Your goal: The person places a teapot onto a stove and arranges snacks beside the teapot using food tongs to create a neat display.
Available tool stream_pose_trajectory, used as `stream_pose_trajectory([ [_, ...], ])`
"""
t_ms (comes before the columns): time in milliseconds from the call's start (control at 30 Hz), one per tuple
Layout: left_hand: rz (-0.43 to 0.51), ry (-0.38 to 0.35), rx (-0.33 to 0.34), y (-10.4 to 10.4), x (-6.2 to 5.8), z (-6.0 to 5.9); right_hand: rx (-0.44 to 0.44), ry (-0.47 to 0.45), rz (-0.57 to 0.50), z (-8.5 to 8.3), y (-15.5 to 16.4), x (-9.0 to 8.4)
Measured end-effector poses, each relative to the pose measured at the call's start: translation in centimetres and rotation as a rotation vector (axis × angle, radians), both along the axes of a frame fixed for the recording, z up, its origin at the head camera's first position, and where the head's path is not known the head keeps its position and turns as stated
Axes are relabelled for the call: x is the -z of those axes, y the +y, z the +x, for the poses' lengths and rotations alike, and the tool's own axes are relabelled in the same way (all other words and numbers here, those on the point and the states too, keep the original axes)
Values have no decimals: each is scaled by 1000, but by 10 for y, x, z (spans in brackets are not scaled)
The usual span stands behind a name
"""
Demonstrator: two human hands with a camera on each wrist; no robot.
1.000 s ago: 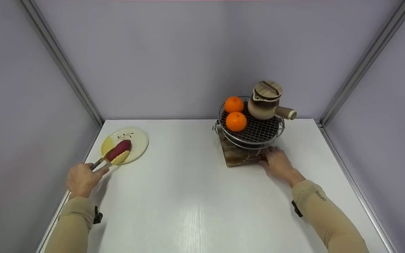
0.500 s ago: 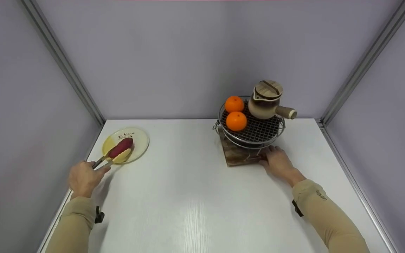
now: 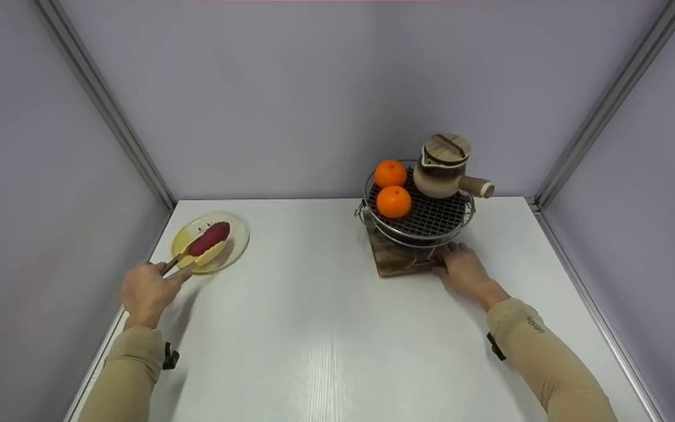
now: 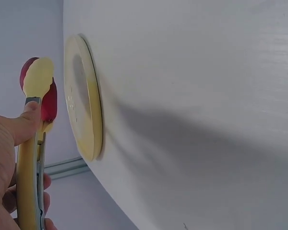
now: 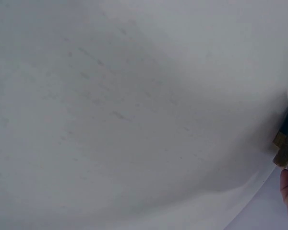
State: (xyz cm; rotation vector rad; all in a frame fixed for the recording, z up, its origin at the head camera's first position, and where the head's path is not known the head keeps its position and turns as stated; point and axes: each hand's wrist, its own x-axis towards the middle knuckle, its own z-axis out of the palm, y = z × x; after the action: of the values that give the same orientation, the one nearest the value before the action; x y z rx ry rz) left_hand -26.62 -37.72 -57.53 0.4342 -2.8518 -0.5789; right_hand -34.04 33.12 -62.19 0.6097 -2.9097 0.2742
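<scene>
My left hand [image 3: 147,293] grips a pair of tongs [image 4: 29,182] with yellow handles and cream tips. Between the tips is a dark red sweet potato [image 3: 210,239], raised above the round cream and yellow plate [image 3: 238,246] in the left wrist view. On the right, my right hand [image 3: 465,272] holds the near right corner of a dark wooden board [image 3: 396,265], thumb at its front edge. A round wire grill [image 3: 434,220] stands over the board. Only fingertips and the board's end show at the edge of the right wrist view.
Two oranges [image 3: 394,202] sit on the left part of the grill. Behind them to the right stands a brown clay teapot [image 3: 438,179] with a wooden lid, its side handle jutting past the grill's rim. Grey walls [image 3: 290,99] enclose the white table [image 3: 314,305].
My left hand has moved slightly right and away from me, carrying the tongs and sweet potato farther over the plate. The right hand, board and grill stay in place.
</scene>
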Motion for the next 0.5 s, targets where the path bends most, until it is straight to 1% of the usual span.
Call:
stream_pose_trajectory([
  [133, -7, 8, 10, 5, -5, -1, 10, -26, -14, 2, 0, -1],
  [267, -8, 0, 18, 12, -13, -3, 17, -50, -8, 3, 1, 0],
  [500, -11, 3, 39, 26, -27, -7, 26, -57, 2, 2, -1, -1],
])
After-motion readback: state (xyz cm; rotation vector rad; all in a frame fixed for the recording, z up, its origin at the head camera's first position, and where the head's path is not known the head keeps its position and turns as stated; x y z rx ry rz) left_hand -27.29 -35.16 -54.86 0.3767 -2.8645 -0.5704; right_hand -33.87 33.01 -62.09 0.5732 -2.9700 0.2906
